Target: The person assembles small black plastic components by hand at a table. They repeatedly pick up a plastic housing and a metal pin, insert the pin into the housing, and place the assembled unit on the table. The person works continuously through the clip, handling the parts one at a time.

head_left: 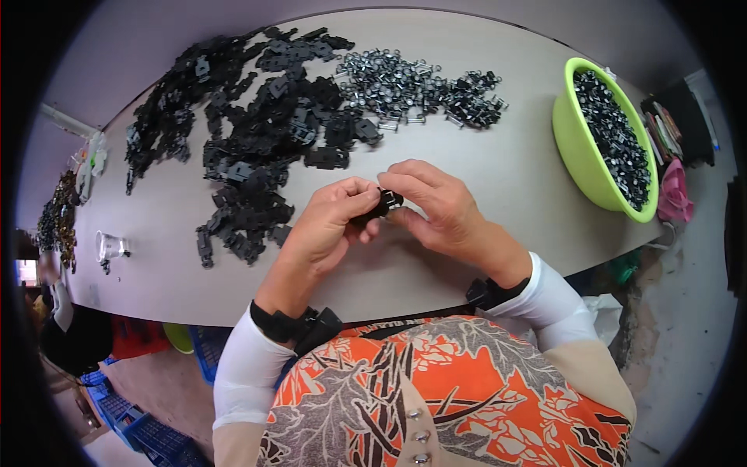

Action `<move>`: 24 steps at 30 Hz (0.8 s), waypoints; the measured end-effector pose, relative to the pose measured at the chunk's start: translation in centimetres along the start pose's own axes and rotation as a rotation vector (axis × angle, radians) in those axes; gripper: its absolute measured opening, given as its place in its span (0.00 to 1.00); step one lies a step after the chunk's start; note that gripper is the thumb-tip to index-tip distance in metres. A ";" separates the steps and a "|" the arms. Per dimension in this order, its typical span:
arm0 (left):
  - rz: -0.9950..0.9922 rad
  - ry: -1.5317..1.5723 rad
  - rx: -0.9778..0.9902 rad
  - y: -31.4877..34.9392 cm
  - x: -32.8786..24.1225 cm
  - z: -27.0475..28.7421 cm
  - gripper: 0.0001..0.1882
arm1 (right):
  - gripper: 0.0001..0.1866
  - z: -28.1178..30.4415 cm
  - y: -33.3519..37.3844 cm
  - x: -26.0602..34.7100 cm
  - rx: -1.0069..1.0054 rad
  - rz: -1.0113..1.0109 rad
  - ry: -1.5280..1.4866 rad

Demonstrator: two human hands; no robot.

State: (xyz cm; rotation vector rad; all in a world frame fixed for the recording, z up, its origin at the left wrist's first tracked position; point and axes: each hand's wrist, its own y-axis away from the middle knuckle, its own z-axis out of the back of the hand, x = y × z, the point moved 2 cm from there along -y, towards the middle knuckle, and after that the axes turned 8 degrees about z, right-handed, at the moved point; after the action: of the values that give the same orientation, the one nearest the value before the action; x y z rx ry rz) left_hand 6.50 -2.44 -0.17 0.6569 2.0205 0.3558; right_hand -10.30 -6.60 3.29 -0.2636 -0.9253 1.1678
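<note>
Over the near middle of the table, my left hand (pixel 328 222) is closed on a small black plastic part (pixel 381 206), holding it between thumb and fingers. My right hand (pixel 437 204) pinches the same part from the other side, its thumb and fingertips at the right end. Fingers cover much of the part. Beyond my hands lies a big pile of flat black plastic pieces (pixel 257 132), stretching to the far left. To its right is a heap of shiny silver metal pieces (pixel 389 82), with a smaller heap of black and silver pieces (pixel 475 100) beside it.
A lime green basin (pixel 572 159) full of black and silver pieces stands on the table's right. At left are a clear plastic cup (pixel 110 246) and another person's arm (pixel 62 303). Blue crates (pixel 159 436) sit on the floor; a pink item (pixel 675 192) hangs beyond the basin.
</note>
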 end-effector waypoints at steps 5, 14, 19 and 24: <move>0.027 0.074 0.048 0.4 0.5 0.3 0.11 | 0.27 -0.4 0.3 0.8 -0.018 0.040 0.012; 0.009 -0.050 0.067 0.2 0.5 -0.2 0.07 | 0.29 -1.1 1.6 0.9 -0.037 0.053 0.014; 0.100 -0.073 0.085 -0.6 2.0 0.0 0.09 | 0.17 1.4 0.8 -3.1 0.072 -0.250 -0.214; 0.040 -0.137 0.027 -1.1 1.2 0.8 0.07 | 0.13 2.4 -1.3 -9.1 0.006 -0.179 0.260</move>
State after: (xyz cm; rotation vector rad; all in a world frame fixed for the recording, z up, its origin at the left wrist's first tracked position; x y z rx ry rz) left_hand 6.32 -2.61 -1.96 0.7194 1.8866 0.2992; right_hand -11.94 -15.68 1.18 -0.3135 -0.7020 0.9460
